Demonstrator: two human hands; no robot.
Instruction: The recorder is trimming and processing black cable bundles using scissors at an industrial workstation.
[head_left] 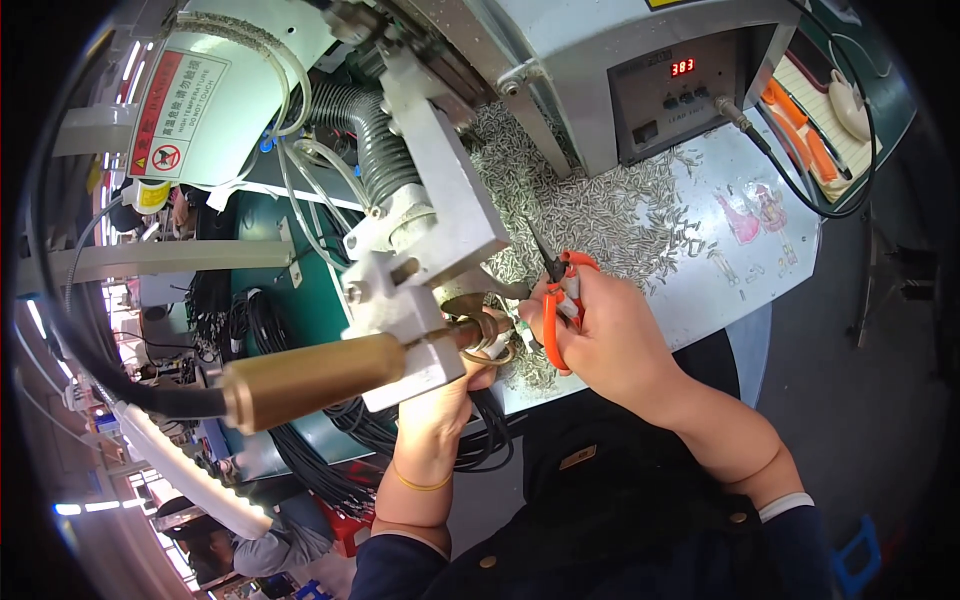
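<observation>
My right hand is closed around a pair of pliers with orange-red handles and a dark, narrow nose. The nose points up and away over the littered bench. Just left of it, my left hand is under the machine's soldering head, its fingers curled and partly hidden by metal parts. Whatever those fingers hold is too covered to make out. A brass-coloured soldering iron handle sticks out left of the head, above my left wrist.
Small silvery pin-like pieces lie heaped across the metal bench top. A grey control box with a red display stands behind. Black cables hang at lower left. Orange-handled tools lie far right. Another person sits lower left.
</observation>
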